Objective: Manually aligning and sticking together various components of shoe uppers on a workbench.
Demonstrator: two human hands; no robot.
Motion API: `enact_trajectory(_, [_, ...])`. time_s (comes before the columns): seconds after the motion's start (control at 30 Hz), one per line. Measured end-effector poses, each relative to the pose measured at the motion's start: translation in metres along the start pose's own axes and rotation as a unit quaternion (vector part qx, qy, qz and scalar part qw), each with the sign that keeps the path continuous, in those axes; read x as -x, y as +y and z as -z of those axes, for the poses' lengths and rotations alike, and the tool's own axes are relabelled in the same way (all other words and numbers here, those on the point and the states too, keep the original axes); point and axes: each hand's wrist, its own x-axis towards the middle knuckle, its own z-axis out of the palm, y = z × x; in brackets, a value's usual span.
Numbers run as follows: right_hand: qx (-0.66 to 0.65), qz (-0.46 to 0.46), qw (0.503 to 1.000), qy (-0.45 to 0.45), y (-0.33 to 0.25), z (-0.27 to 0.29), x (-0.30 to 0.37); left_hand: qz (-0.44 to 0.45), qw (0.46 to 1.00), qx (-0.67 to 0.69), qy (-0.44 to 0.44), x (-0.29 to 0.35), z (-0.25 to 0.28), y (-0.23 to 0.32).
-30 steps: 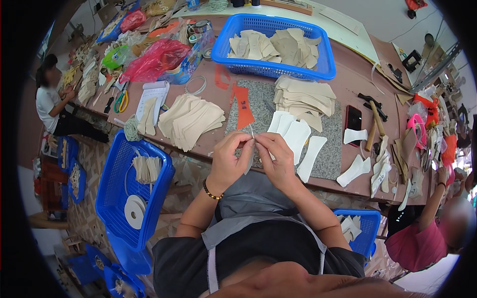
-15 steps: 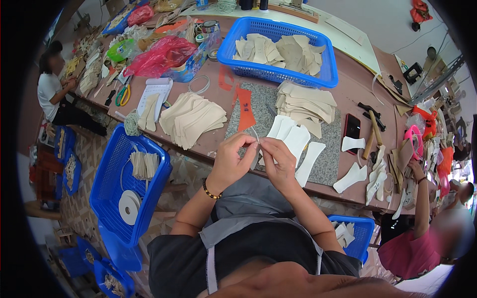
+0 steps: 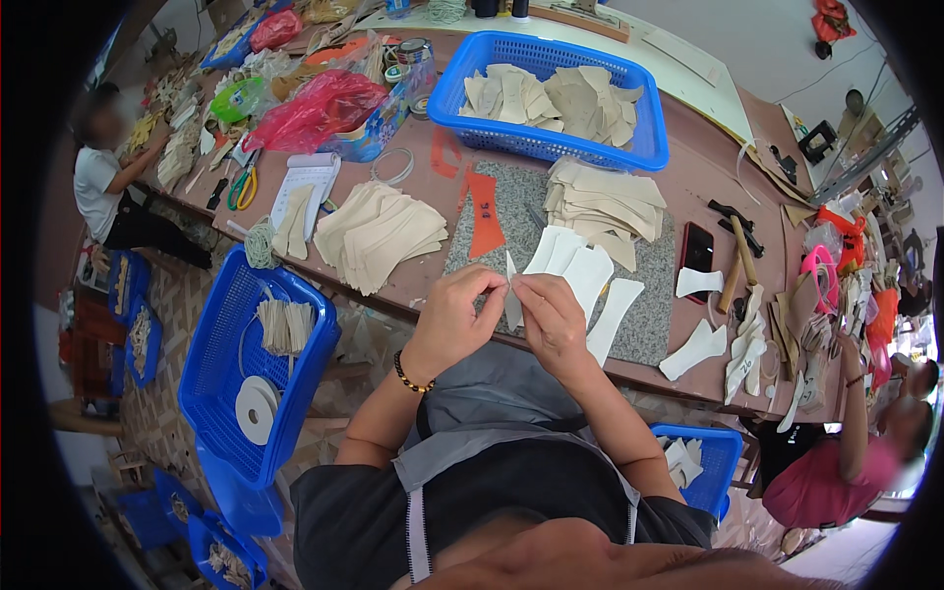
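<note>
- The wide fisheye head view looks down and ahead from above the wearer's torso (image 3: 551,492), which fills six o'clock.
- The left grip (image 3: 454,313) and right grip (image 3: 553,317) sit mid-frame, close to the lens.
- Farther off, the surface (image 3: 782,221) spans ten round to four o'clock, its edges bowing with the lens.

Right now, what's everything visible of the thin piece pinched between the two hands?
The thin piece looks narrow, like flexible sheet; the exact material can't be told. Seen nearly edge-on, it shows a pale upper tip and a greyer lower part, running roughly top to bottom in the picture. Fingers of the left hand and right hand pinch it, hiding its middle.
</note>
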Motion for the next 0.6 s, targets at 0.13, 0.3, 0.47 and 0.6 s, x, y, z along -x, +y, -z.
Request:
enact_trajectory(0.13, [0.017, 0.011, 1.0, -0.021, -0.002, 0.003, 0.0, 0.008, 0.999, -0.034, -0.031, 0.0, 0.004, 0.0])
enact_trajectory(0.3, [-0.016, -0.021, 1.0, -0.011, -0.006, 0.002, 0.001, -0.006, 0.999, -0.028, -0.023, 0.0, 0.001, 0.0])
enact_trajectory(0.47, [-0.117, -0.181, 0.976, 0.008, -0.009, 0.006, -0.003, -0.015, 0.999, 0.028, -0.008, -0.003, -0.004, -0.003])
enact_trajectory(0.6, [-0.268, -0.346, 0.899, 0.038, -0.001, 0.006, -0.004, -0.027, 0.998, 0.052, -0.015, -0.002, -0.009, -0.021])
